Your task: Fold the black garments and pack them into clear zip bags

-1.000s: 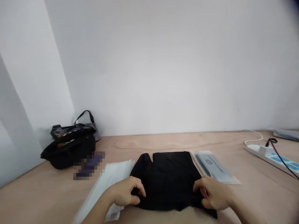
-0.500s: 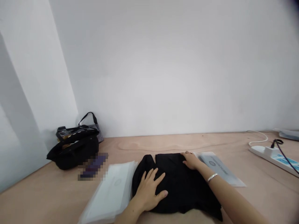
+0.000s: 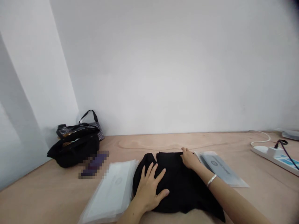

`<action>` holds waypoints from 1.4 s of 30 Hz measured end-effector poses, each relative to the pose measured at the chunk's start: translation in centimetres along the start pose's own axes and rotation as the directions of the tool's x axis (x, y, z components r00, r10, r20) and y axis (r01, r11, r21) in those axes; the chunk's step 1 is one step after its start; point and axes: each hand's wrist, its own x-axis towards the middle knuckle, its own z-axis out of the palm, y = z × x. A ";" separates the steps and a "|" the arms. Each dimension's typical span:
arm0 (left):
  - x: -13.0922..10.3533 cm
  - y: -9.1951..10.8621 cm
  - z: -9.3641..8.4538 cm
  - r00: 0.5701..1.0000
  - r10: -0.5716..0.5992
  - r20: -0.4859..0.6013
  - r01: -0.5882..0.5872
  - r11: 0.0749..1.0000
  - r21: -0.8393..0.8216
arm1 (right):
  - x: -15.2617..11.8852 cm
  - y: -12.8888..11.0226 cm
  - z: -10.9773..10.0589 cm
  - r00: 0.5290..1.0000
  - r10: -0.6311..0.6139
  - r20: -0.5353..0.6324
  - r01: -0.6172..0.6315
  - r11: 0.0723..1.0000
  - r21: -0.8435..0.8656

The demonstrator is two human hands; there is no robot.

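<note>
A folded black garment [image 3: 177,186] lies on the table in front of me, with a notch in its far edge; its exact kind cannot be made out. Spread wide, the fingers of my left hand [image 3: 150,189] rest flat on its left part. My right hand [image 3: 189,158], with a silver bangle at the wrist, is at the far right corner, fingers and thumb closed on the garment's edge. Left of the garment is a stack of clear plastic bags [image 3: 112,186] with a printed round mark. On the right, partly behind my right forearm, lies a plastic bag with grey contents [image 3: 216,166].
A black bag [image 3: 77,152] stands at the left by the wall, with a striped bag [image 3: 101,132] behind it. Near it is a blurred purple item [image 3: 94,165]. A white power strip [image 3: 263,152] with a plugged-in adapter and cables sits at the right.
My right hand's fingers have drawn in at the garment's far edge, and the thumb has moved up towards it. My left hand stays spread on the cloth. The view has shifted slightly.
</note>
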 end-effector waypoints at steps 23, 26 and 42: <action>1.7 0.9 1.9 0.927 -0.347 0.143 0.344 0.938 0.049 | -9.5 -1.1 2.0 0.934 -0.304 0.186 0.271 0.945 0.183; 2.3 0.7 2.2 0.931 -0.344 0.122 0.340 0.939 0.052 | -8.9 -1.1 1.9 0.936 -0.295 0.189 0.261 0.947 0.186; 1.6 0.6 1.8 0.969 -0.246 -0.026 0.246 0.969 0.005 | -3.3 6.3 1.0 0.946 0.304 -0.110 -0.314 0.944 -0.096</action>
